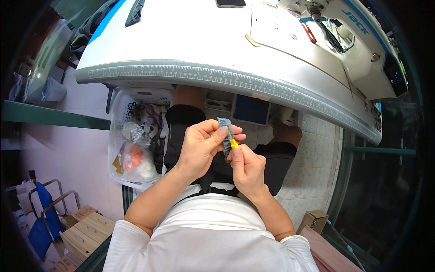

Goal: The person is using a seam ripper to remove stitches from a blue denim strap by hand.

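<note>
Above my lap, in front of the table's edge, my left hand (201, 145) pinches a short strip of blue-grey denim (224, 122) between thumb and fingers. The strip stands roughly upright, and its lower end is partly hidden. My right hand (248, 168) is closed around a small yellow-handled tool (234, 143). The tool's narrow tip lies against the denim; its exact kind is too small to make out. Both hands are close together, with the fingertips almost meeting at the strip.
A white sewing table (181, 34) with a ruler along its front edge spans the view. At its right stands a sewing machine (362, 54); a phone (231, 3) and a denim piece (134, 12) lie on top. A white basket (113, 149) of scraps sits below, left of my legs.
</note>
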The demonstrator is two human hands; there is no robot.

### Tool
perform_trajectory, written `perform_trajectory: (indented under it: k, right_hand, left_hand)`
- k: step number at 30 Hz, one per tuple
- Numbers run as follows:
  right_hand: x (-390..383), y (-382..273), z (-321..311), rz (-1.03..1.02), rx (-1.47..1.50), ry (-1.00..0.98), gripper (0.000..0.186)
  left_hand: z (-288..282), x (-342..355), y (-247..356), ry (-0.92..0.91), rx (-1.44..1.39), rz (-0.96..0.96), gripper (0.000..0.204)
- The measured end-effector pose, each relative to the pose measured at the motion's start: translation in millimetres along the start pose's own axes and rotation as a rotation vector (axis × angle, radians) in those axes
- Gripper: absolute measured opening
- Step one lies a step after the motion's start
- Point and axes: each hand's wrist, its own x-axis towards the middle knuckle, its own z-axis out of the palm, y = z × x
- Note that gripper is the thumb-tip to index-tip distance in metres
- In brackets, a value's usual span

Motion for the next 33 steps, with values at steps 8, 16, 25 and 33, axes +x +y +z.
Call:
perform_trajectory:
  k: [8,16,25,33]
  right_hand:
    - [-1,-1,-2,-0.035,-0.072,0.000,0.029]
    - [-4,7,7,-0.121,-0.126,0.093,0.023]
    - [-10,12,14,0.016,0.020,0.053,0.028]
    - [-9,2,-18,0.419,0.512,-0.119,0.036]
  left_hand:
    - [1,4,-12,0.049,-0.051,0.076,0.020]
    - [8,5,-21,0.077,0.094,0.137,0.022]
    - [2,0,-28,0.108,0.243,0.124,0.018]
    - [-11,0,-8,0.134,0.016,0.206,0.024]
